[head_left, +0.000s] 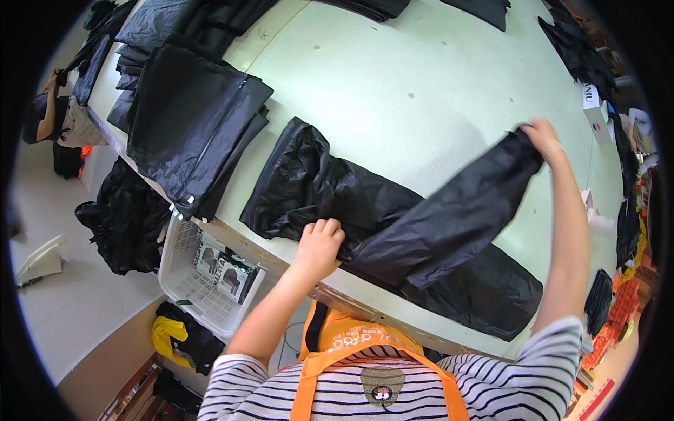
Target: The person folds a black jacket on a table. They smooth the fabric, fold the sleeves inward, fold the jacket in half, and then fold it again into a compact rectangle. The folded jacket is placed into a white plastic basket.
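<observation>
- at the far left another person (49,116) stands by the tabletop's end, arm raised; what that hand does is too small to tell.
- on the floor below the tabletop's left edge lies a heap of black fabric (126,217), and just right of it a white plastic basket (184,281) with small packets inside; under the basket there is a yellow cloth (165,337).
- on the pale green tabletop (421,84), upper left, sits a stack of folded black garments (193,119), a zip line showing on the top piece.
- the black jacket (309,186) lies spread across the near part of the tabletop, its left end bunched, its right end reaching the near edge.
- the left hand (319,245) presses down on the jacket near its middle, its grip clenched with fingers curled into the fabric.
- the sleeve (449,221) of the jacket rises off the tabletop and runs up to the right, pulled taut.
- the right hand (544,137) holds the sleeve's end in the air, its grip closed on the cuff.
- further right a white box (595,112) stands on the tabletop's far edge, with more black pieces (579,52) beyond it.
</observation>
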A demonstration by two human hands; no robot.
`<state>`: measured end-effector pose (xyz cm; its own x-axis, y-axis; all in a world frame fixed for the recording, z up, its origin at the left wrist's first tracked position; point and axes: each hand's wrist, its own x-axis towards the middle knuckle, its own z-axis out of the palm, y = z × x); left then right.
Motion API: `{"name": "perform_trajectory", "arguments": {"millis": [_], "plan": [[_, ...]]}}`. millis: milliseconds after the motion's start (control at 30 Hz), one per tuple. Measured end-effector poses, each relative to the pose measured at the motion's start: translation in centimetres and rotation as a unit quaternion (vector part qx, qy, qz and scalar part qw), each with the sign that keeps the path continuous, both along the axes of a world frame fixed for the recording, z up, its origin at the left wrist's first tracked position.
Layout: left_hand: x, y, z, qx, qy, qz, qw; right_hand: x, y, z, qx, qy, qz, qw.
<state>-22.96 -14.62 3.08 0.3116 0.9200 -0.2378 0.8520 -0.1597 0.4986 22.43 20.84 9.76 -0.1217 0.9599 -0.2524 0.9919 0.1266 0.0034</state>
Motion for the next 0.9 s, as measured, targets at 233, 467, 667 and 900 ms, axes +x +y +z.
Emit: {"name": "perform_trajectory", "arguments": {"millis": [233, 467, 667, 900], "plan": [[0.1, 3.0, 5.7, 0.122, -0.016, -0.024, 0.992, 20.5, -33.9, 20.6, 0.027, 0.410, -0.400, 0.820], [3.7, 6.6, 6.4, 0.209, -0.043, -0.096, 0.972, 18.1, -56.1, 25.2, 0.036, 0.547, -0.289, 0.785], [5.2, 6.1, 4.5, 0.217, 0.044, -0.140, 0.965, 18.1, -62.3, 3.2, 0.133, 0.310, -0.527, 0.780], [4.5, 5.0, 2.1, 0.220, 0.108, -0.136, 0.960, 12.8, -60.4, -1.2, 0.165, 0.202, -0.315, 0.913]]}}
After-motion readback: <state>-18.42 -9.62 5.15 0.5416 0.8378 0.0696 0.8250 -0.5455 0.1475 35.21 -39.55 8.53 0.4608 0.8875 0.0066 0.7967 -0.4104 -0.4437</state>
